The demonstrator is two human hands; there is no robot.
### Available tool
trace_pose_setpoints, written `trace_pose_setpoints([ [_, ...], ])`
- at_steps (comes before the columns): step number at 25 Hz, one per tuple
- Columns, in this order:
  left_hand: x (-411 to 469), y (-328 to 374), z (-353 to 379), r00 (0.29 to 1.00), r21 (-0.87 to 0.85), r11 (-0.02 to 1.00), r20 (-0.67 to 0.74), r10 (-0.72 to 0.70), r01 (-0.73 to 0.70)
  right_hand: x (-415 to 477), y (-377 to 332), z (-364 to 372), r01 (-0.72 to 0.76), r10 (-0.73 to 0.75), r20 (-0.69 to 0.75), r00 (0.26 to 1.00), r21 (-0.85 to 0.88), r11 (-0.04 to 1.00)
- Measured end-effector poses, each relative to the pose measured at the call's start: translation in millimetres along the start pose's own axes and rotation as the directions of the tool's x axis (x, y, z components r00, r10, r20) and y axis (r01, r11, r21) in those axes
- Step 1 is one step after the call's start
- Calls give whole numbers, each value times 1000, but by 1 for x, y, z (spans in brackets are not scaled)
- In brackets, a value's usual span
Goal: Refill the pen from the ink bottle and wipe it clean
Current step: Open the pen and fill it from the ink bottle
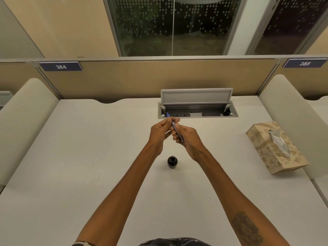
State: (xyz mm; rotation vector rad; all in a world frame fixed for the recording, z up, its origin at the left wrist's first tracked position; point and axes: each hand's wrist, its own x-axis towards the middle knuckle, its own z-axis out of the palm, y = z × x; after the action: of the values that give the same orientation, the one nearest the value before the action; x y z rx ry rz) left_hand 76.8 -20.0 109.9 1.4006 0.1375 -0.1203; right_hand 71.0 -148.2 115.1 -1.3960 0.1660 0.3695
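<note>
Both forearms reached out from the bottom edge over the pale desk [79, 157], the right one bearing a dark tattoo [246, 228]. Between them, nearer the body than the hands, the ink bottle [172, 162] stood upright on the desk, dark and round, with neither hand touching it. Above it the pen [175, 129] was held in the air, slanting up and away with its blue tip toward the far left. The left hand [160, 132] pinched the pen near the tip with its fingertips closed on it, and the right hand [188, 139] was wrapped around the lower part of the barrel. Just beyond the pen's tip sat a recessed cable box [197, 110] with its grey lid raised. Well off to the right lay a patterned tissue box [276, 148], a tissue poking out of its top. Along the back partition were two blue plates reading 384 [60, 66] and 385 [305, 63].
</note>
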Motion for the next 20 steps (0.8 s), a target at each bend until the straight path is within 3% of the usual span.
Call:
trace_pose_setpoints([
  [3, 3, 5, 7, 998, -4, 1000, -57, -5, 4, 0, 4, 9, 141, -157, -193, 969, -97, 985],
  [6, 3, 5, 10, 995, -32, 999, -95, -24, 21, -1, 4, 10, 187, -227, -249, 942, -172, 967],
  [11, 5, 8, 8, 992, -3, 997, -99, -79, 79, -2, -11, 9, -126, 133, -109, 985, 61, 990],
  [20, 7, 9, 2, 997, 12, 997, -34, -72, 72, 2, -3, 3, -114, 127, -45, 991, 218, 969],
])
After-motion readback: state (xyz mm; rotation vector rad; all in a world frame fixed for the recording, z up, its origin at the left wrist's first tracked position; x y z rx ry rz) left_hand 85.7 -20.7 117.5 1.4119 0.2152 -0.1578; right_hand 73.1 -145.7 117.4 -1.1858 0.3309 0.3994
